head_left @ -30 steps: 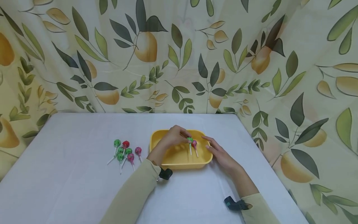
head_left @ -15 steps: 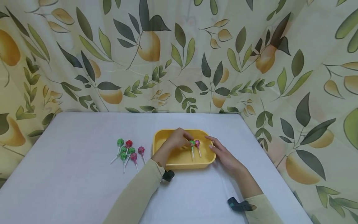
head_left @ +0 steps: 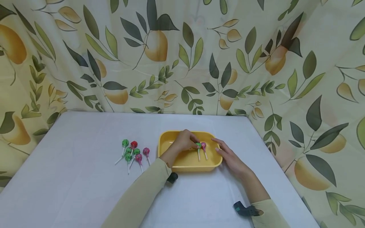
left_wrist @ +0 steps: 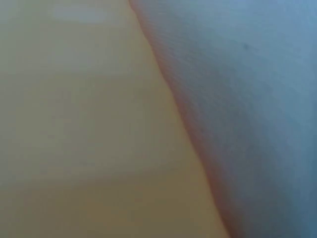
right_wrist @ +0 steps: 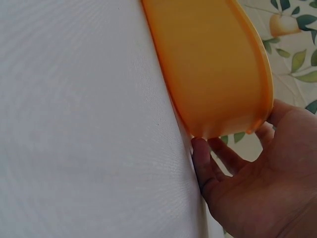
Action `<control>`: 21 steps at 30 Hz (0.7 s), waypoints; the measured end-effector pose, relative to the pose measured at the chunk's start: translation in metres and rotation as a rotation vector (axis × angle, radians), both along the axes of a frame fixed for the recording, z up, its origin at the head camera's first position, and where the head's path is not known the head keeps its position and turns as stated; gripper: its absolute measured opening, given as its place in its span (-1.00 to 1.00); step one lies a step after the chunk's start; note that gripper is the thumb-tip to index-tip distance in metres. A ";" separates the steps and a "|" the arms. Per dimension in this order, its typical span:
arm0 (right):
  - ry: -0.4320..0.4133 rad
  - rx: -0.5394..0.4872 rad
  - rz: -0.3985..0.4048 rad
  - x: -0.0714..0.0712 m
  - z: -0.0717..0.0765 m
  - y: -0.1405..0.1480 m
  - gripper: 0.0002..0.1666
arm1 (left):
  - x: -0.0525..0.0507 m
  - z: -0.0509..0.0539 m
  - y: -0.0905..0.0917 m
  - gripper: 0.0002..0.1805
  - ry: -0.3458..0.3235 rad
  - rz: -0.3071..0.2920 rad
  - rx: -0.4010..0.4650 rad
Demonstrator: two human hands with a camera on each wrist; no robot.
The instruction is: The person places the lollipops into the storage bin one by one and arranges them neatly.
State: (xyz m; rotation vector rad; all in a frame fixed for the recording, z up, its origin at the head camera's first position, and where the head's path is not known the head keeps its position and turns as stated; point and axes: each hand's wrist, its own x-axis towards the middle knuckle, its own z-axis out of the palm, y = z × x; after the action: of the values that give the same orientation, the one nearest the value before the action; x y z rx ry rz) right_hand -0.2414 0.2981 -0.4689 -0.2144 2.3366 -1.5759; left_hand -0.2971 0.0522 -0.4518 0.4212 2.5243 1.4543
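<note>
In the head view, a yellow tray [head_left: 182,168] stands on the white-covered table. My left hand [head_left: 183,141] is over its inside and pinches a green-wrapped lollipop [head_left: 198,146] by its head. Just right of that one, a pink lollipop [head_left: 203,145] lies in the tray, its white stick toward me. My right hand [head_left: 231,160] holds the tray's right end; in the right wrist view, its fingertips [right_wrist: 200,146] touch the outer wall and a digit passes behind the rim. The left wrist view shows only blurred yellow tray and white cloth; the hand is out of it.
Left of the tray, several lollipops lie in a loose cluster: green ones [head_left: 125,143], a red one [head_left: 133,144] and pink ones [head_left: 138,158]. A leaf-and-fruit curtain [head_left: 171,72] hangs behind and right of the table [head_left: 71,177].
The green lollipop has gone down slightly beside the pink one, still between my left fingers. My right hand stays at the tray's end. The whole head view has shifted a little.
</note>
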 end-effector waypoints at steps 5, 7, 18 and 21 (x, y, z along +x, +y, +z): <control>-0.003 -0.002 0.004 0.000 0.000 0.000 -0.44 | 0.000 -0.002 0.001 -0.84 -0.009 0.014 0.009; -0.002 -0.006 0.003 0.000 0.000 -0.001 -0.44 | 0.000 -0.003 0.001 -0.84 -0.009 0.022 0.013; -0.003 -0.001 -0.005 0.000 -0.002 -0.001 -0.44 | 0.002 -0.002 0.000 -0.83 0.025 0.117 -0.110; 0.009 -0.011 0.003 0.001 -0.001 0.000 -0.43 | 0.001 -0.002 0.001 -0.82 0.030 0.121 -0.120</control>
State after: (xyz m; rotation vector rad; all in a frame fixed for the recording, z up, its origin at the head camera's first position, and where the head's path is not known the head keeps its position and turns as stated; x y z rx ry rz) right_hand -0.2407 0.2983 -0.4701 -0.2277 2.3340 -1.5902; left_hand -0.2958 0.0530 -0.4542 0.2771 2.6854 1.3363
